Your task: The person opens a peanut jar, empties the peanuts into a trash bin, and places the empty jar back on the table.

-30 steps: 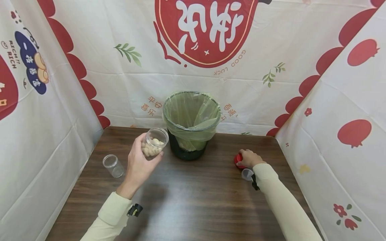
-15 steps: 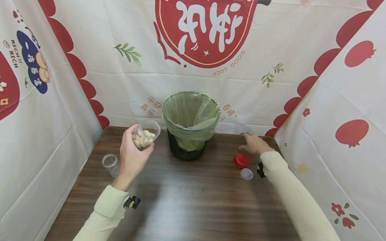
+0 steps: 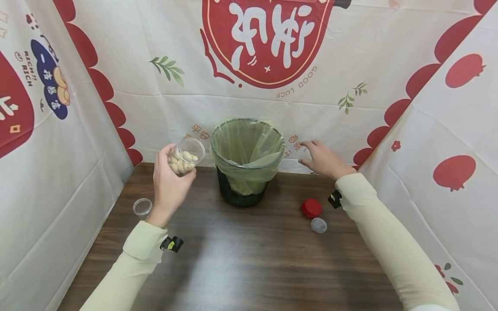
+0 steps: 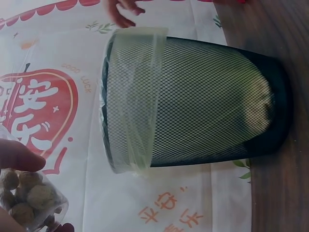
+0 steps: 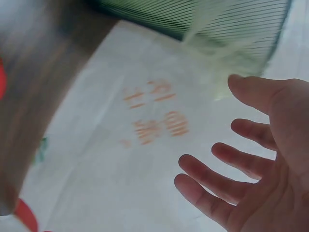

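Note:
In the head view my left hand (image 3: 169, 185) grips a clear jar (image 3: 188, 151), tilted, with several pale nuts in their shells (image 3: 182, 163) inside. The left wrist view shows those nuts (image 4: 41, 197) through the jar's wall, with the thumb across it. My right hand (image 3: 324, 160) is raised to the right of the bin, its fingers spread and holding nothing. Between the hands stands a dark mesh trash bin (image 3: 237, 198) with a pale green bag (image 3: 249, 172) folded over its rim. Something light lies at its bottom, seen through the mesh.
A red lid (image 3: 311, 208) and a small translucent cap (image 3: 318, 225) lie on the right of the wooden table (image 3: 249, 259). A second clear jar (image 3: 142, 207) stands at the left, partly behind my left wrist. Printed cloth (image 3: 128, 65) hangs on three sides.
My right hand has let go of the red lid, leaving it on the table, and moved up and toward the bin. My left hand has carried the jar up and slightly left.

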`<move>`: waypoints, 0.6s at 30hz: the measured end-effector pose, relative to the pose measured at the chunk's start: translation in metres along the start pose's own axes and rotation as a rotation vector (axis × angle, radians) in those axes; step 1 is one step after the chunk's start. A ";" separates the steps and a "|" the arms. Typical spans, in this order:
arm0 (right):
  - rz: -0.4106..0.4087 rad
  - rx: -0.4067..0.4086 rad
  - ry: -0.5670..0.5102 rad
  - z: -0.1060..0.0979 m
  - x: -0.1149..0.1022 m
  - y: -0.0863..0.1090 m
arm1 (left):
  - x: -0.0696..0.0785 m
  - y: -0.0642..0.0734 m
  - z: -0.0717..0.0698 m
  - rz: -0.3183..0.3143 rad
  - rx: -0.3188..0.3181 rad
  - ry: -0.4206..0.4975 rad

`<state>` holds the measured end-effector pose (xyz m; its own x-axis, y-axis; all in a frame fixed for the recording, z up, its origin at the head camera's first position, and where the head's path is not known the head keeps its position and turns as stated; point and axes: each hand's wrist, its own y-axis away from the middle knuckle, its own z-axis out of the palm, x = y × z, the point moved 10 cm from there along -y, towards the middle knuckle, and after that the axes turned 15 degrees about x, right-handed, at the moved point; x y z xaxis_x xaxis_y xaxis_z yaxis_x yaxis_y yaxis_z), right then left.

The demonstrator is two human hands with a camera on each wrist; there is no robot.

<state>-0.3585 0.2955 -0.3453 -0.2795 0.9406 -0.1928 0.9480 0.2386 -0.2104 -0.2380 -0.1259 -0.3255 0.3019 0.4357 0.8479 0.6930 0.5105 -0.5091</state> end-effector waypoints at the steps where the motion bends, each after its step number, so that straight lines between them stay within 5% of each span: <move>1: -0.006 0.013 -0.002 -0.005 -0.006 -0.002 | 0.001 -0.002 0.002 0.001 0.001 0.004; 9: -0.053 0.061 -0.038 -0.027 -0.046 -0.020 | 0.012 -0.024 0.019 0.010 0.017 0.024; 18: -0.075 0.062 -0.075 -0.028 -0.072 -0.038 | 0.021 -0.050 0.047 0.022 0.002 0.028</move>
<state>-0.3702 0.2255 -0.2965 -0.3622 0.8994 -0.2447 0.9135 0.2904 -0.2849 -0.2971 -0.1072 -0.2891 0.3349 0.4259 0.8405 0.6851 0.5023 -0.5275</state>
